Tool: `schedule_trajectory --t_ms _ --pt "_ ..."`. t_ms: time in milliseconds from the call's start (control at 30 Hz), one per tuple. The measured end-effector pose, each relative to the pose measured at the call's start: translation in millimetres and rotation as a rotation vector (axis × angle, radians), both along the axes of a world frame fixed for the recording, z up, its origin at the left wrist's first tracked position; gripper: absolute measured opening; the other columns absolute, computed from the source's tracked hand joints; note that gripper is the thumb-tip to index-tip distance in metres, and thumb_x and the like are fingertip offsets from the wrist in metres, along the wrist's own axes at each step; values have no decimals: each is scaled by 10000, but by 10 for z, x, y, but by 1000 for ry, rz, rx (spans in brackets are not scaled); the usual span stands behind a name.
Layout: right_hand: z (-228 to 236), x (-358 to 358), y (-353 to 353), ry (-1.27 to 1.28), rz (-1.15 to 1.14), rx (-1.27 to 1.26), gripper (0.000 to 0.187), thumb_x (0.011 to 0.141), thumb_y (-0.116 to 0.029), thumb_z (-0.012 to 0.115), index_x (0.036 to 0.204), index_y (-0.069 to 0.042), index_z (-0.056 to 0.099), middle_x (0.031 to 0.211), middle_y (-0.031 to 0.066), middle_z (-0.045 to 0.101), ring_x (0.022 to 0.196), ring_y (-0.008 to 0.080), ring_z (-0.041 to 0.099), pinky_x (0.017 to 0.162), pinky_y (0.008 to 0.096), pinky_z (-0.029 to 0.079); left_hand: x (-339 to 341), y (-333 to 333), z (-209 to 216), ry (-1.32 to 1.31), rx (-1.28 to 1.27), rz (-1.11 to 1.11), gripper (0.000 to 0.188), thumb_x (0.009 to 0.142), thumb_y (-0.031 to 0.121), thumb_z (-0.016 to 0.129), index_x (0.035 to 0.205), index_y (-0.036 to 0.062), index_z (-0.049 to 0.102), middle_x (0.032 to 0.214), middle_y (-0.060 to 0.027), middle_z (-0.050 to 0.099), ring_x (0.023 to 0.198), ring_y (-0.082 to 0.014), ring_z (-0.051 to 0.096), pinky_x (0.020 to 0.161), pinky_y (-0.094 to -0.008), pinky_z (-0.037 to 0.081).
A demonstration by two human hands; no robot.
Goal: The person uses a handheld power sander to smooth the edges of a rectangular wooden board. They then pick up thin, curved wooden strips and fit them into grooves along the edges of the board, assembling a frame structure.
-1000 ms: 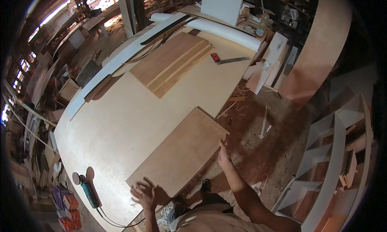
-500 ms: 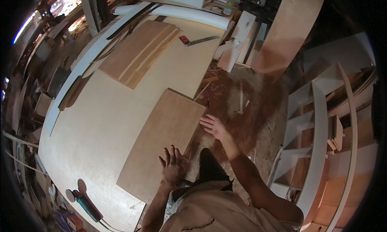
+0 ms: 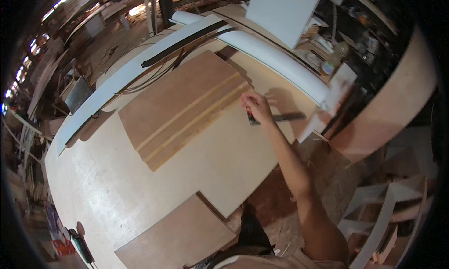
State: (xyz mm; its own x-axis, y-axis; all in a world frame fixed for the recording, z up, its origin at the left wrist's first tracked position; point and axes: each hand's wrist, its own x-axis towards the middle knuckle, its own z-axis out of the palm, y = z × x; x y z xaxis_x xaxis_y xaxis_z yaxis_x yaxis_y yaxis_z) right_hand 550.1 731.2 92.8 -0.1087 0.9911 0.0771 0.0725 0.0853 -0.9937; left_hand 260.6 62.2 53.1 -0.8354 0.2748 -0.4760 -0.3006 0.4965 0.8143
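My right hand (image 3: 257, 106) is stretched far out over the table, just above the red handle of a try square (image 3: 286, 116). Its fingers are bent but look slightly apart, and no held object shows in them. A shadow lies on the table beside the hand. Next to the fingertips is the end of a stack of brown wooden boards (image 3: 180, 98), the lower ones stepped out along the near side. Close to my body a separate brown board (image 3: 180, 236) rests at the table's edge. My left hand is out of view.
A pale sheet (image 3: 206, 175) covers the big table. A white roll (image 3: 280, 63), a long white strip (image 3: 100, 111) and dark strips lie along its far side. At the near left is a green power tool (image 3: 82, 248). White shelving (image 3: 379, 222) stands at the lower right.
My right hand has gone from beside the near board to over the try square, far ahead. My left hand has left the view. The whole view has shifted toward the table's far end.
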Motion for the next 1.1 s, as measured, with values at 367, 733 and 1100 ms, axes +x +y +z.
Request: schedule_trajectory --t_ms 367,733,1100 --pt "-798 -376 3686 -1267 230 696 370 964 -118 445 1331 -90 489 1345 163 539 1063 361 637 881 479 532 1077 1245 339 -388 292 525 613 865 476 579 1307 77 432 1257 -131 477 1171 -328 436 1022 -546 329" --pt "-576 -341 4617 -1404 547 747 535 797 -21 615 1317 -118 536 1241 151 607 1057 368 626 880 429 535 869 651 -182 -461 432 990 316 911 311 591 1095 55 570 1026 -138 588 1024 -349 561 905 -528 444" --pt "-240 -610 4539 -1409 397 208 555 695 -205 783 1174 22 617 966 176 702 727 269 692 493 353 522 1083 994 -198 -485 262 1047 383 923 404 567 1017 35 528 869 -62 480 867 -240 503 869 -449 472"
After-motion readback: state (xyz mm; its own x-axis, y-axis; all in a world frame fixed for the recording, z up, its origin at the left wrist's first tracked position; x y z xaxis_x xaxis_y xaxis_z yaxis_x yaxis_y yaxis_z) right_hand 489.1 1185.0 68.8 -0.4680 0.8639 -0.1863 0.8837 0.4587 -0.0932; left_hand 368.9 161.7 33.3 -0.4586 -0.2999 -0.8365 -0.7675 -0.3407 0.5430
